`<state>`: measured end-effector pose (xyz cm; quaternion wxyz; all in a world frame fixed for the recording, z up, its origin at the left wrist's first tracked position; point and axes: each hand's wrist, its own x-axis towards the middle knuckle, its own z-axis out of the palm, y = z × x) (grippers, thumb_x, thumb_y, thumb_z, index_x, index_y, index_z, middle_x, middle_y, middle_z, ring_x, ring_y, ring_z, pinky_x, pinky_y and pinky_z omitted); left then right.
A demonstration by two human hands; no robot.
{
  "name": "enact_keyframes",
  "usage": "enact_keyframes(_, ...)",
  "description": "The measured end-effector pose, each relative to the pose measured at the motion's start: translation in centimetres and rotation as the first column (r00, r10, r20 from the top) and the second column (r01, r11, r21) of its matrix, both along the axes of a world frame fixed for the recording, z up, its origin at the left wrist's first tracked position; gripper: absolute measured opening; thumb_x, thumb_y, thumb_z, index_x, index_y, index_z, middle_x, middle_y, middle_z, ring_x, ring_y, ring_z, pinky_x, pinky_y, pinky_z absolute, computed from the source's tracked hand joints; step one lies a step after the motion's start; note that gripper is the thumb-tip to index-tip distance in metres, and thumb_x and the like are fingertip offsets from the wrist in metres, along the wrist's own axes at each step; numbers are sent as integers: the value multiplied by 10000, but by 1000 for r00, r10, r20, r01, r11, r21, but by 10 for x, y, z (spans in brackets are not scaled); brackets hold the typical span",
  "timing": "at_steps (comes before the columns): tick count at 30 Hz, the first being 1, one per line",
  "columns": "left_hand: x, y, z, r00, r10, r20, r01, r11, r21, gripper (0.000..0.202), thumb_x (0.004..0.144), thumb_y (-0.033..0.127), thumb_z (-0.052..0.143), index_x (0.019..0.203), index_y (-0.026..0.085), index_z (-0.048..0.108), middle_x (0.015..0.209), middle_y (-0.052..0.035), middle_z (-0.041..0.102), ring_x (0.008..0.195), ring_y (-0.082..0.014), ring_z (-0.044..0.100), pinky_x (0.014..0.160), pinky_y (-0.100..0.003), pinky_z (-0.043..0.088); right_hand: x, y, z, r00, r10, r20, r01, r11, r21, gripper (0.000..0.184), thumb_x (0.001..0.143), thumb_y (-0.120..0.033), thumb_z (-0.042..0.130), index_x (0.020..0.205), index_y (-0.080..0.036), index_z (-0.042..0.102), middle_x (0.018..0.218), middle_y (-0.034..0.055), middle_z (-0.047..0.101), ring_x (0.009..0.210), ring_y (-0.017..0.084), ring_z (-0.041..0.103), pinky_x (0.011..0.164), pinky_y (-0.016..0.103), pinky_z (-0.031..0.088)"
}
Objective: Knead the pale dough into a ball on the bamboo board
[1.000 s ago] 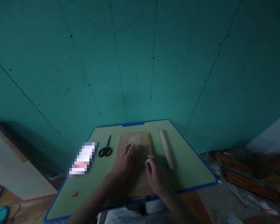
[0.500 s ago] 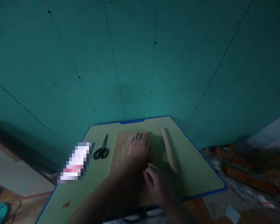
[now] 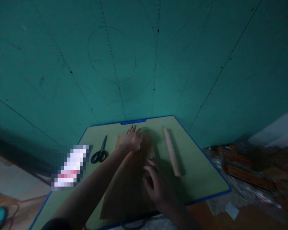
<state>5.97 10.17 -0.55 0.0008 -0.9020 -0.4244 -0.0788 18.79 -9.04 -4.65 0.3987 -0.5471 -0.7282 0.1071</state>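
A wooden board (image 3: pixel 124 195) lies lengthwise on the pale green tabletop. My left hand (image 3: pixel 133 140) reaches over its far end, fingers stretched and spread, with nothing seen in them. Nearer to me, my right hand (image 3: pixel 156 183) hovers over or rests on the board's right side; I cannot tell which. Its fingers are loosely bent, with a gap between thumb and forefinger, and no object shows there. A small pale patch appears just beyond its fingertips, too dim to name. To the right lies a wooden rolling pin (image 3: pixel 172 151). Dark-handled scissors (image 3: pixel 100 153) lie left of the board.
The blue-rimmed table (image 3: pixel 196 179) stands against a green wall (image 3: pixel 182 64) with drawn lines and circles. A blurred-out white and pink item (image 3: pixel 70 167) lies at the left edge. Plastic-wrapped bundles (image 3: pixel 252 175) cover the floor at right.
My left hand has moved left and away from me, and its fingers have spread. My right hand has shifted slightly, its thumb and forefinger now farther apart. The view has tilted a little.
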Motion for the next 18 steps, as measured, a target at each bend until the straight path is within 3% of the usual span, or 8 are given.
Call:
enact_keyframes(4,-15,-26,6,991,-72,-110,73,997,0,392,830,108,483,1178,168,653,1388,-124,561,1420,-378,318,1153,-584,259,0,2,-2,1000,-16,-11,16,1000,15,319,864,-122,507,1164,-201,583,1345,137,585,1325,262,493,1048,468,487)
enact_keyframes(7,-29,-57,8,1000,-24,-20,24,999,26,328,897,112,411,1092,137,673,1281,-139,631,1376,-310,417,1159,-528,306,-2,2,-4,1000,-26,-1,26,999,22,324,873,-137,495,1183,-189,575,1353,145,577,1313,268,507,1033,464,501)
enact_keyframes(10,-46,-92,1,992,18,126,-18,1000,0,374,948,146,350,1239,126,584,1380,-161,554,1363,-265,440,1072,-459,454,-4,2,-9,997,-73,18,72,997,35,376,871,-146,485,1239,-178,550,1389,161,544,1325,280,493,1023,468,507)
enact_keyframes(12,-53,-112,-5,993,48,107,-49,999,7,362,968,178,327,1191,103,602,1451,-187,478,1404,-308,376,1050,-486,467,-5,3,-14,987,-150,57,148,988,51,477,846,-173,530,1322,-156,505,1435,193,493,1368,334,430,1050,541,462)
enact_keyframes(15,-48,-130,-5,998,12,64,-16,998,60,342,984,241,345,1123,120,633,1440,-173,497,1430,-337,321,1113,-557,371,-6,5,-20,960,-245,133,239,969,61,712,761,-182,625,1432,-95,407,1444,252,464,1376,434,376,1076,658,365)
enact_keyframes(18,-21,-135,3,994,47,97,-57,993,102,437,1005,356,325,1292,112,547,1424,-176,518,1421,-326,341,1124,-550,349,-4,6,-18,963,-214,164,208,977,56,666,788,-176,600,1428,-107,429,1373,234,543,1322,414,455,1072,634,383)
